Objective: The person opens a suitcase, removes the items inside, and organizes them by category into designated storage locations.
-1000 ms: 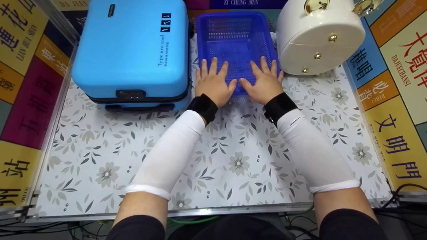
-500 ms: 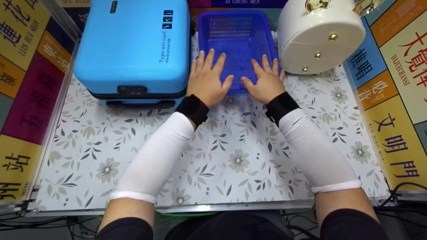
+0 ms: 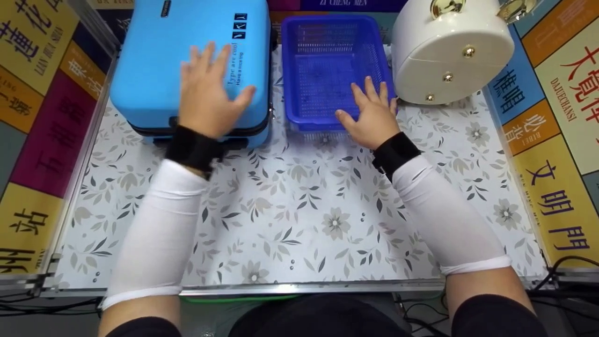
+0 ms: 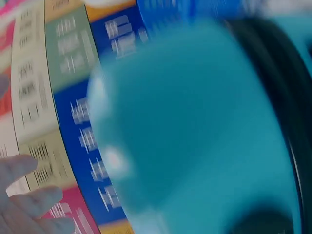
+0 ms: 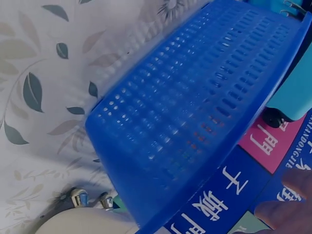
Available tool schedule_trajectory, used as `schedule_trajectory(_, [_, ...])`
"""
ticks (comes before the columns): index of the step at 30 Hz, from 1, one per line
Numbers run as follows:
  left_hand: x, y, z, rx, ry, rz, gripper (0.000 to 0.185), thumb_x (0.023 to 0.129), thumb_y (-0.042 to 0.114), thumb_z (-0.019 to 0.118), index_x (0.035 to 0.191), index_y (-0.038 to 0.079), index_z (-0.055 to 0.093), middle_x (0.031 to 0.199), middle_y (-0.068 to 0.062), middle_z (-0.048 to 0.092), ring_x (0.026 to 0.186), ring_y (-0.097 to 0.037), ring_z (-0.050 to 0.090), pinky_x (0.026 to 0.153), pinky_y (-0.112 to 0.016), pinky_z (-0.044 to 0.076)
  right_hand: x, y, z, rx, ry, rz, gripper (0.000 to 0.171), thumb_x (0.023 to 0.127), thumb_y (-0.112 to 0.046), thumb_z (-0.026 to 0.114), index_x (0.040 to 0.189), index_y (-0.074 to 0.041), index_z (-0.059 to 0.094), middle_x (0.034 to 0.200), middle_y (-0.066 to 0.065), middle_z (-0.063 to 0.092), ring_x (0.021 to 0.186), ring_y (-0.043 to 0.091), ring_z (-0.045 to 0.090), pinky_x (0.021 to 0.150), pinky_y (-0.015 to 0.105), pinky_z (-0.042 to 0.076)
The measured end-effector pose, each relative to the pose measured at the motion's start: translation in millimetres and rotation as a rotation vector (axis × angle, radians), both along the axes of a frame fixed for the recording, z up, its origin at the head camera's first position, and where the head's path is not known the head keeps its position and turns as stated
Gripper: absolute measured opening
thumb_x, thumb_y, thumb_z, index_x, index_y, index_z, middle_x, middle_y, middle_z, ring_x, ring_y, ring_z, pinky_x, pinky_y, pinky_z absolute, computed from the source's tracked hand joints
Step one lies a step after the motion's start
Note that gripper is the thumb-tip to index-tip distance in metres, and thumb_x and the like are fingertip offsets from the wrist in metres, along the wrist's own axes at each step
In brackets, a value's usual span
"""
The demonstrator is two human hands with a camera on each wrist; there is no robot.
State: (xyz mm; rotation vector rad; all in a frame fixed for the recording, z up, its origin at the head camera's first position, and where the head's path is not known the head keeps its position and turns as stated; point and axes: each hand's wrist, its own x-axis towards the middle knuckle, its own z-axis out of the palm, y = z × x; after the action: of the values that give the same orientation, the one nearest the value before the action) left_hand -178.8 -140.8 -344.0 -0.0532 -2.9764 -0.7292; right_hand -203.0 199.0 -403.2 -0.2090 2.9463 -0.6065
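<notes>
A light blue hard-shell suitcase lies flat at the back left of the flowered tabletop. My left hand is over its lid, fingers spread and straight, blurred by motion; I cannot tell whether it touches. In the left wrist view the suitcase fills the frame as a blur, with my fingertips at the lower left. An empty dark blue perforated basket stands beside the suitcase. My right hand rests flat on its near right corner. The right wrist view shows the basket's wall.
A round white case with gold studs lies at the back right, close to the basket. A metal frame borders the table. Colourful printed boards surround it on both sides. Cables hang below the near edge.
My left hand has left the basket and swung left over the suitcase lid. The right hand stays on the basket's near right corner.
</notes>
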Motion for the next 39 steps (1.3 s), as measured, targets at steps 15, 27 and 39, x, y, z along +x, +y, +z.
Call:
schedule_trajectory(15, [-2.1,-76,-59.8,-0.186,0.142,0.097,0.122,0.07,0.077,0.083,0.168,0.028,0.029,0.176,-0.008,0.025,0.163,-0.038,0.016,0.13,-0.067,0.002,23.6,-66,6.9,-0.199,0.082,0.164,0.055,0.106,-0.037,0.06,0.151,-0.005,0.055,0.16,0.015,0.051,0.149,0.031,0.049,0.127,0.046,0.034])
schedule_trajectory(27, [-1.5,-73,-64.0,-0.167,0.157,0.107,0.121,0.067,0.081,0.082,0.166,0.027,0.035,0.174,-0.007,0.03,0.162,-0.037,0.021,0.13,-0.064,0.007,5.5,-142,-20.5,-0.382,-0.224,0.099,0.064,0.106,-0.016,0.056,0.165,-0.008,0.033,0.167,0.01,0.042,0.149,0.026,0.048,0.127,0.036,0.033])
schedule_trajectory(39, [-1.2,-73,-67.4,-0.16,0.148,0.118,0.123,0.066,0.08,0.083,0.165,0.026,0.036,0.174,-0.007,0.031,0.162,-0.036,0.022,0.13,-0.065,0.007,-18.5,-178,-42.8,-0.316,-0.199,-0.054,0.05,0.103,-0.005,0.049,0.152,0.001,0.049,0.148,0.02,0.062,0.139,0.031,0.058,0.117,0.038,0.046])
